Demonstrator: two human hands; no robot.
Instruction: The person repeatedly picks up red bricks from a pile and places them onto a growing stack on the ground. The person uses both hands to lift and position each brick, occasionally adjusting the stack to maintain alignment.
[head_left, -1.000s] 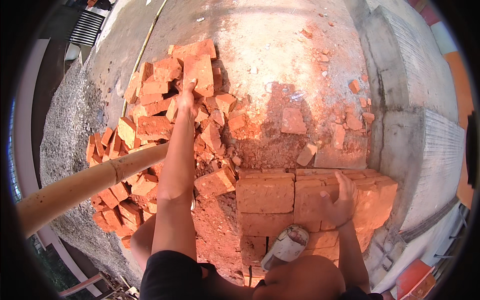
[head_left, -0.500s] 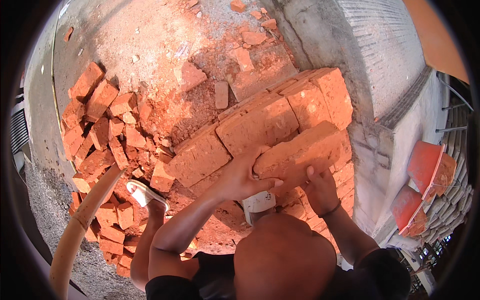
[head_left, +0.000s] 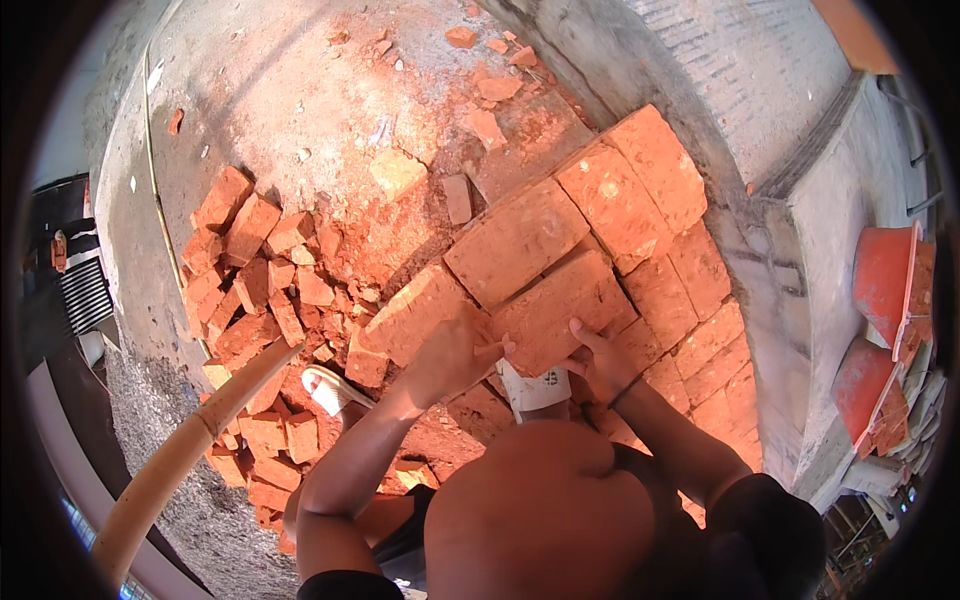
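Note:
A long red-orange brick [head_left: 562, 312] lies against the near side of the top row of a brick stack [head_left: 518, 243]. At its left end is my left hand [head_left: 452, 352], with the thumb against the brick and the other fingers partly hidden. My right hand [head_left: 598, 362] grips the near right side, its thumb on the upper face and its fingers curled out of sight below. Narrow dark gaps show between this brick and its neighbours. Just in front of it is my foot in a white slipper [head_left: 533, 388]; the other slipper [head_left: 330, 390] shows farther left.
Loose and broken bricks [head_left: 262, 300] are heaped on the left. A pale bamboo pole [head_left: 190, 445] slants across the lower left. Concrete wall [head_left: 800, 240] borders the stack on the right, with red tubs [head_left: 875, 385] beyond it. Brick fragments [head_left: 485, 125] litter the ground ahead.
The brick in my hands has come down from a tilted hold above the stack to lie nearly level beside the top row. My view has shifted, moving the heap rightward in the picture.

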